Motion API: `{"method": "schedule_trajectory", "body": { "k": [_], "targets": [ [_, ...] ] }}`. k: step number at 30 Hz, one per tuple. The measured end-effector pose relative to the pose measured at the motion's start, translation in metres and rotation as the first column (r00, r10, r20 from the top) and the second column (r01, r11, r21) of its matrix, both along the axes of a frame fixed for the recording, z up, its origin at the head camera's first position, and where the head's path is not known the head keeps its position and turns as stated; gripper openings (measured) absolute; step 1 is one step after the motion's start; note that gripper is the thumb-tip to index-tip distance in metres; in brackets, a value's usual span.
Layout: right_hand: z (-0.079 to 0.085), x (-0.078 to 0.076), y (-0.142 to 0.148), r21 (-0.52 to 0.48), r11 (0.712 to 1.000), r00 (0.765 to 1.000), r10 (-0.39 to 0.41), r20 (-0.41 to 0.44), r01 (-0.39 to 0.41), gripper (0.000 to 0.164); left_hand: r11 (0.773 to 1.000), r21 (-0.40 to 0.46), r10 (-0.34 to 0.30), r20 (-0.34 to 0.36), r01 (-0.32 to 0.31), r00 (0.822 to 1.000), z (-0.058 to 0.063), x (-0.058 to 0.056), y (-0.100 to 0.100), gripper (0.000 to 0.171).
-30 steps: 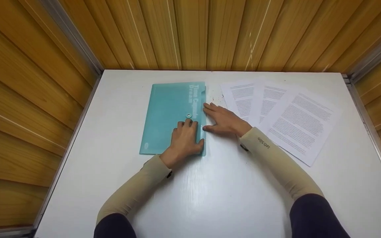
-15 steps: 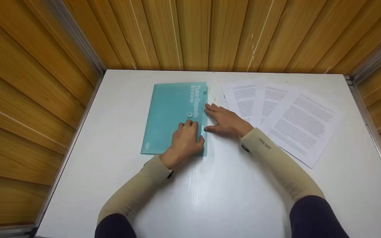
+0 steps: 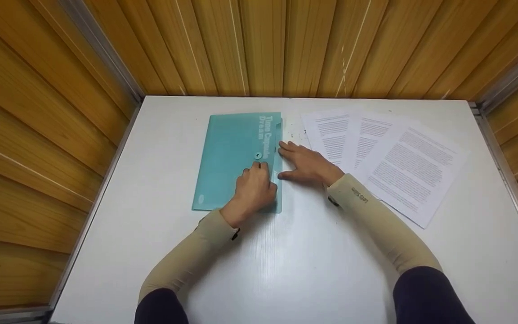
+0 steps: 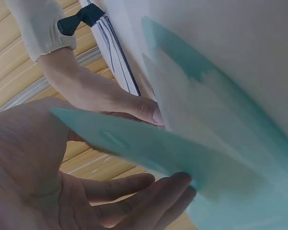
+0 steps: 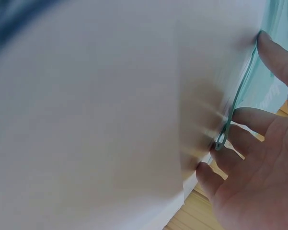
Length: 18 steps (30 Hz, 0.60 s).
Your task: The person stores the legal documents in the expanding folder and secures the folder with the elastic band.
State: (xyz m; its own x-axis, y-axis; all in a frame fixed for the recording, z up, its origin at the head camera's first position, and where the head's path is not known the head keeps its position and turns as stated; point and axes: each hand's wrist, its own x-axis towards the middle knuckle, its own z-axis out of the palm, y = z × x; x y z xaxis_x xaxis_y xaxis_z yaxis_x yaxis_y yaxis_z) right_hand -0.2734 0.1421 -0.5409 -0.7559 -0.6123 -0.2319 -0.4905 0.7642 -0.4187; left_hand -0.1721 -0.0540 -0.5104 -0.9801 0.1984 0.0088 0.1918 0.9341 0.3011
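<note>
A teal plastic document folder (image 3: 223, 157) lies on the white table, with white lettering and a round button near its right side. My left hand (image 3: 253, 185) is over its lower right part, fingers bent and thumb drawn in. In the left wrist view, a raised teal flap (image 4: 129, 139) runs between the left thumb side and the fingers (image 4: 172, 191); the thumb is mostly hidden behind it. My right hand (image 3: 306, 164) rests flat at the folder's right edge, fingers spread. In the right wrist view, its fingertips (image 5: 266, 40) touch that edge.
Printed sheets (image 3: 414, 171) lie fanned out on the table right of the folder, partly under the right forearm in the head view. Wood-patterned panels (image 3: 259, 49) stand behind the table (image 3: 322, 270) and along its sides.
The left thumb has drawn in from its spread position toward the fingers, and the left hand has turned slightly. The right hand stays at the folder's edge; folder and sheets look unmoved.
</note>
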Motion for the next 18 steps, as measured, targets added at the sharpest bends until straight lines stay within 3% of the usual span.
{"method": "schedule_trajectory", "body": {
  "k": [7, 18],
  "targets": [
    [0.000, 0.000, 0.002, -0.010, 1.000, 1.000, 0.011, -0.016, -0.012, 0.094, 0.998, -0.065, 0.015, 0.023, -0.013, 1.000, -0.003, -0.003, 0.009, 0.023],
    [0.000, 0.000, 0.002, -0.008, 1.000, 1.000, 0.015, -0.018, -0.016, 0.094, 0.978, -0.190, 0.074, -0.065, -0.085, 0.995, -0.012, -0.013, 0.018, 0.033]
  ]
}}
